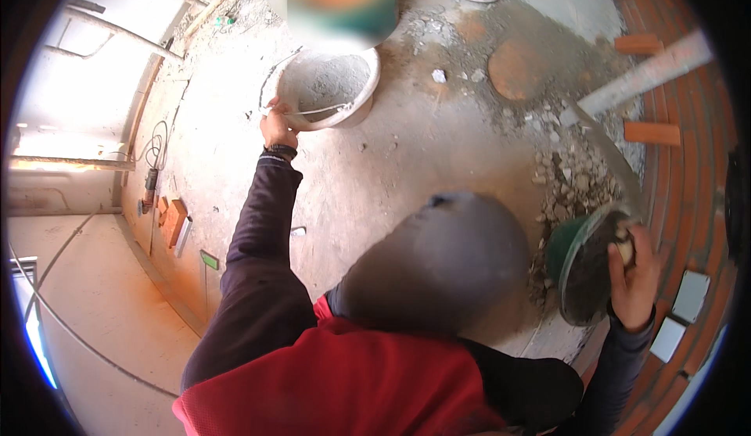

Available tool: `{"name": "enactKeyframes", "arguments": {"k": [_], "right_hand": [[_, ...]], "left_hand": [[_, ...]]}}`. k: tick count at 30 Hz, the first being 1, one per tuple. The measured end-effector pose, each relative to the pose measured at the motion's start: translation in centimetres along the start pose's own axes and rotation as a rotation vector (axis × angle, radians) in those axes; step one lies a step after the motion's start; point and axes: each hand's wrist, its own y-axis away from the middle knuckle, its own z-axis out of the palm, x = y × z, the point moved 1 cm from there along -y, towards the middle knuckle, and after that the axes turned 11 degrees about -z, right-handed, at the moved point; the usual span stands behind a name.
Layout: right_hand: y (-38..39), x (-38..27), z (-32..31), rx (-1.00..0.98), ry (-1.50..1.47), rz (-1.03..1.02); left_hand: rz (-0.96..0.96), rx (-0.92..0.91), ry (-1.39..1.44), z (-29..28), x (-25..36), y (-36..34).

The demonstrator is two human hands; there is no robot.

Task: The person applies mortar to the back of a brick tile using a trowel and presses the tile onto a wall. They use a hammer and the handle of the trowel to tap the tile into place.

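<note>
**Mortar bucket far left, pan near right**

Grey mortar fills the white bucket [328,88], far and left of centre. Our left hand [277,129] is closed on its near rim by the wire handle. To the near right, our right hand [635,279] grips the tilted green pan [583,268], well apart.

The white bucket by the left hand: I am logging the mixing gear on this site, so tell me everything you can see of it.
The white bucket is round, looks like plastic, and is smeared with grey dust. It stands upright on the dusty concrete floor, partly filled with grey mortar or cement mix. A thin wire handle crosses its near side. The left hand grips the rim or the handle at the bucket's left edge; which one is unclear. A blurred orange and green shape covers the far rim.
</note>
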Motion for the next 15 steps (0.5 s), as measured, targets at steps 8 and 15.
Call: {"name": "enactKeyframes", "arguments": {"k": [8, 15], "right_hand": [[-18.8, -5.3, 12.4, -0.190, -0.009, -0.363], [-26.4, -8.5, 22.8, -0.336, 0.165, -0.353]], "left_hand": [[0.271, -0.184, -0.012, 2.5, -1.8, 4.9], [0.476, -0.161, -0.321, 4.9, -1.7, 8.5]]}}
